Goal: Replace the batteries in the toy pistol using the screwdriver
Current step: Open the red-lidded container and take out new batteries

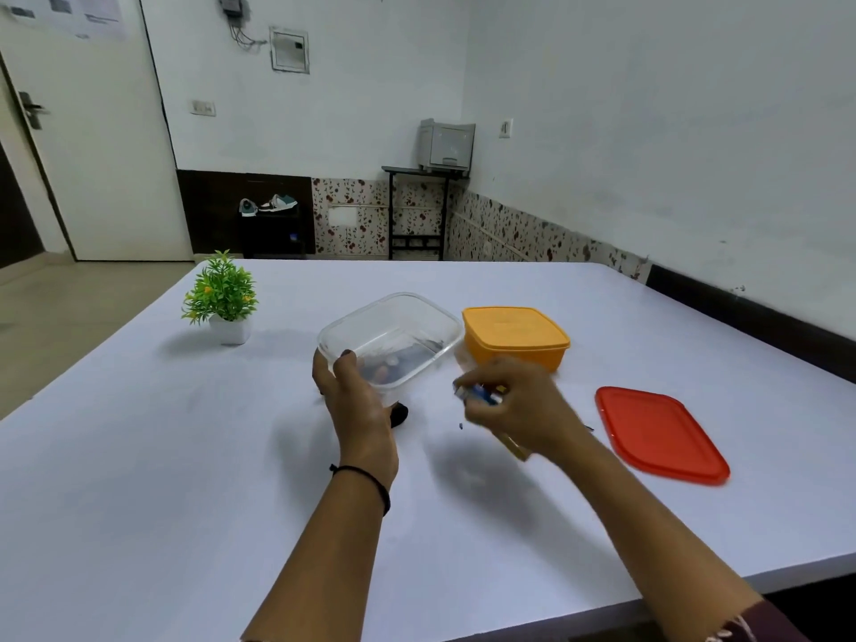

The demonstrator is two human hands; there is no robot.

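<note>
Clear plastic tub (410,312) up off the table (185,456) and tipped, left hand (352,396) wrapped round its near corner. Anyone else nervous? — OP

Yep. A few small bits sit in the low corner, too blurry to name. Tip it further and they slide out over the rim. — reply

Right hand (519,405) is off on its own, well apart from the left, fingers pinched on blue-and-white bits (479,393). Batteries, I'd guess, but the blur says maybe. — OP

And a yellowish shaft (512,448) pokes out under that same hand, likely the screwdriver. Can't tell if it's gripped or just lying on the table. If gripped, that's one hand doing two jobs, and something drops and rolls. — reply

And the thing that's meant to get fixed? — OP

Best bet for the toy pistol (399,415) is the dark lump on the table under the lifted tub, just by the left hand. Mostly hidden, so not certain. Set the tub down blind and it lands on it. — reply

Also a tiny dark speck (461,426) on the table between the hands. If that's a screw, one forearm sweep and it's gone. — OP

Orange box (514,335) with its lid on sits behind, red lid (662,433) lies off to the right. Spots to park stuff, at least. — reply
</note>
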